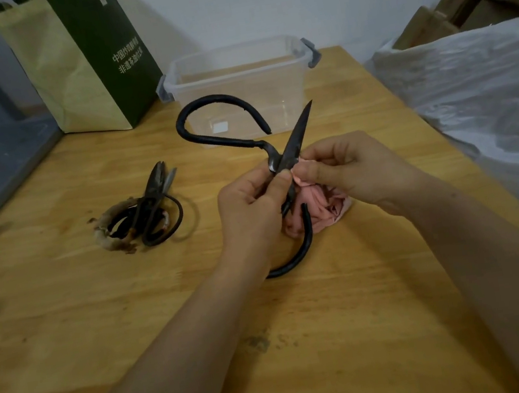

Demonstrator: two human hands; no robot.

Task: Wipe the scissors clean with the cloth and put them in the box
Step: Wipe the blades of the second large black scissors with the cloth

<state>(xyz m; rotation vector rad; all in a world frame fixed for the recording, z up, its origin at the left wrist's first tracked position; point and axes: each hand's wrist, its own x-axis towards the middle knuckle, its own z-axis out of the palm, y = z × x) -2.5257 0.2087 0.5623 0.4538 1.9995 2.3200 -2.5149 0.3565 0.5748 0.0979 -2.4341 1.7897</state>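
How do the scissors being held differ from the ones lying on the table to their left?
The held scissors are spread wide open; the lying scissors are nearly closed. The held scissors are gripped near the pivot by the left hand, with the right hand pressing the pink cloth against a blade; the lying scissors rest untouched on the table. Both are dark metal with big looped handles.

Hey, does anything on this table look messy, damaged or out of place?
Yes. The unheld scissors lying at left have a frayed, brownish handle wrapping, and brown flakes are scattered on the table around them. Nothing else stands out.
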